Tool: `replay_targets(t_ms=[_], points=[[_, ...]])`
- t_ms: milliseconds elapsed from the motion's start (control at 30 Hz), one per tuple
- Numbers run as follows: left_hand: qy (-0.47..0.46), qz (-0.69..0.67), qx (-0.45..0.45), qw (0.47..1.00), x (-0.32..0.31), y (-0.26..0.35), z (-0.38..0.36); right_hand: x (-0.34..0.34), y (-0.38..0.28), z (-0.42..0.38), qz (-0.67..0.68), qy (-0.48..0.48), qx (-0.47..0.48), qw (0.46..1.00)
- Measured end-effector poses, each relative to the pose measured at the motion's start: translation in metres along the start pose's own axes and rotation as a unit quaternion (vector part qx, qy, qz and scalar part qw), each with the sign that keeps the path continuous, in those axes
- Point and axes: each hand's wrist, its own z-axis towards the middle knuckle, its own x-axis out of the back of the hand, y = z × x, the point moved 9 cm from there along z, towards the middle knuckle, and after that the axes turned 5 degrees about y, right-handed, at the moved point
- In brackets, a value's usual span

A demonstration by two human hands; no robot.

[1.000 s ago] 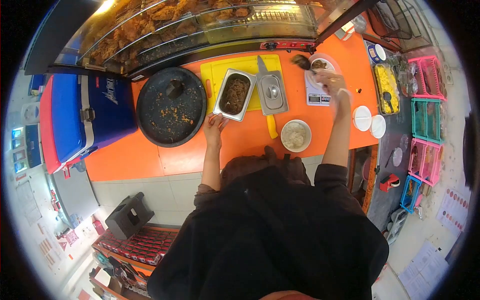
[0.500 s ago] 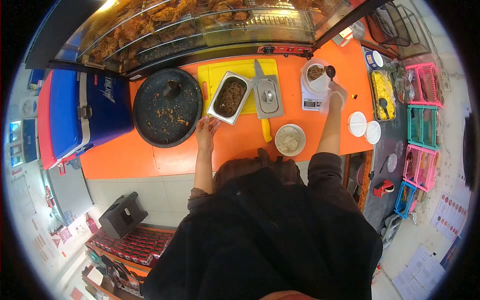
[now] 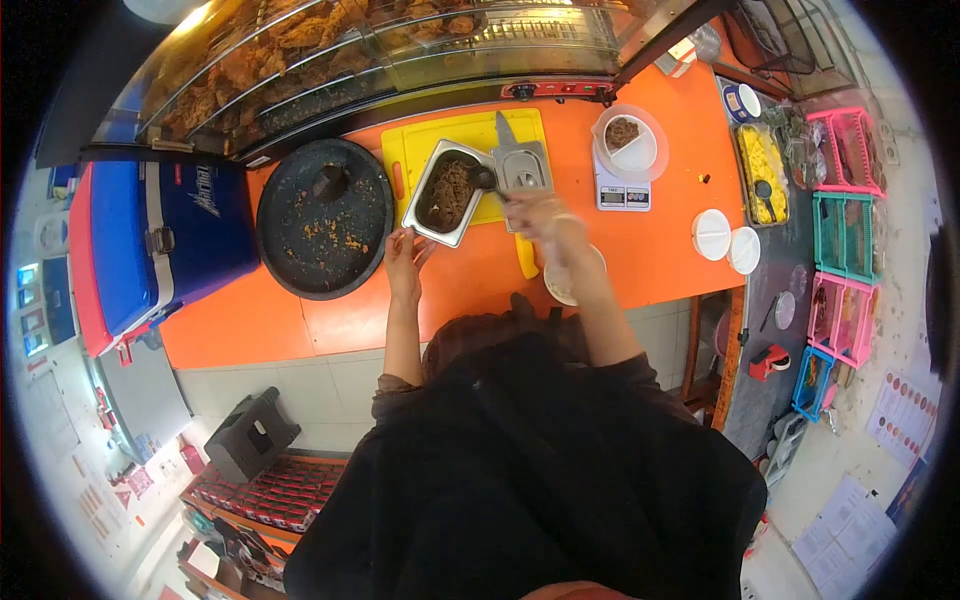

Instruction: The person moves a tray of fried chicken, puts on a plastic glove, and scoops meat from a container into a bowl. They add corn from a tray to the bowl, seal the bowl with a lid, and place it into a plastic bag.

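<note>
My left hand (image 3: 404,262) is at the near left corner of a steel food pan (image 3: 462,233), its fingers gripping the rim. Shredded brown meat (image 3: 447,196) lies in the pan. My right hand (image 3: 548,222), blurred and in a clear plastic glove, holds a black spoon (image 3: 483,178) with its bowl at the pan's right rim. Under this hand are a steel lid (image 3: 522,160) and a bowl of rice (image 3: 578,285), partly hidden. On a white scale (image 3: 622,194) sits a round divided container (image 3: 648,140) with meat in one section.
A yellow cutting board (image 3: 408,140) with a knife (image 3: 527,258) lies under the pan. Left of it are a dark stone mortar (image 3: 290,215) and a blue cooler (image 3: 205,235). White lids (image 3: 711,233) lie at right. A glass display case (image 3: 400,75) borders the back.
My right hand and the spoon have moved left from the container on the scale to the steel pan. My left hand stays at the pan's corner.
</note>
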Motion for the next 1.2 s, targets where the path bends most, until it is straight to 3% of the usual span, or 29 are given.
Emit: replay_targets(t_ms=[100,133,167,233,300,333,400,433,500,533,600,633,700,767,800,900,1000,1067,1200], points=[[0.003,0.013,-0.014,1.000,-0.006,0.010,-0.006,-0.051,0.005,0.015,-0.061,0.067,0.084,0.992],[0.000,0.017,-0.017,1.000,-0.008,0.012,-0.007,-0.060,0.001,0.031,-0.300,0.085,0.110,0.944],[0.004,0.016,-0.017,1.000,-0.008,0.013,-0.008,-0.068,-0.002,0.043,-0.523,0.095,0.130,0.837],[-0.013,0.006,-0.021,1.000,-0.010,0.014,-0.010,-0.046,-0.022,0.045,-0.460,0.135,0.142,0.866],[-0.012,0.010,-0.018,1.000,-0.007,0.012,-0.013,0.038,0.086,0.106,-0.396,0.245,0.316,0.827],[-0.022,0.018,-0.010,1.000,-0.007,0.006,-0.014,0.030,0.053,0.093,-0.398,0.240,0.317,0.827],[-0.020,-0.025,-0.021,0.999,-0.007,-0.002,-0.010,0.049,0.011,0.073,-0.605,0.300,0.064,0.735],[-0.020,-0.006,-0.011,1.000,-0.005,-0.005,-0.010,0.051,0.012,0.070,-0.607,0.304,0.065,0.732],[-0.021,0.011,0.004,1.000,-0.006,-0.006,-0.011,0.033,-0.011,0.053,-0.643,0.343,0.238,0.642],[-0.019,0.006,-0.001,1.000,-0.006,-0.002,-0.012,0.038,-0.015,0.056,-0.646,0.344,0.236,0.639],[-0.012,-0.001,-0.004,1.000,-0.011,0.002,-0.016,0.067,-0.004,0.079,-0.551,0.318,0.085,0.767],[-0.013,0.012,0.003,1.000,-0.012,0.002,-0.016,0.059,-0.018,0.077,-0.553,0.311,0.085,0.768],[-0.022,0.046,-0.011,0.999,-0.006,-0.001,-0.011,0.021,-0.036,0.070,-0.426,0.258,0.100,0.861],[-0.028,0.054,-0.016,0.998,-0.005,-0.005,-0.012,-0.032,-0.020,0.063,-0.507,0.237,0.223,0.798],[-0.037,0.057,-0.018,0.998,-0.010,-0.008,-0.014,-0.068,-0.011,0.063,-0.514,0.129,0.198,0.824],[-0.055,0.066,0.010,0.996,-0.008,-0.032,-0.014,-0.128,-0.013,0.035,-0.588,0.098,0.140,0.791],[-0.066,0.099,0.052,0.992,-0.022,-0.034,-0.025,-0.127,-0.008,0.046,-0.653,0.126,0.148,0.732],[-0.016,0.079,0.056,0.995,-0.021,-0.027,-0.032,-0.120,-0.019,0.037,-0.666,0.111,0.163,0.720],[-0.005,0.056,0.073,0.996,-0.022,-0.029,-0.028,-0.098,-0.038,0.007,-0.685,0.079,0.201,0.696]])
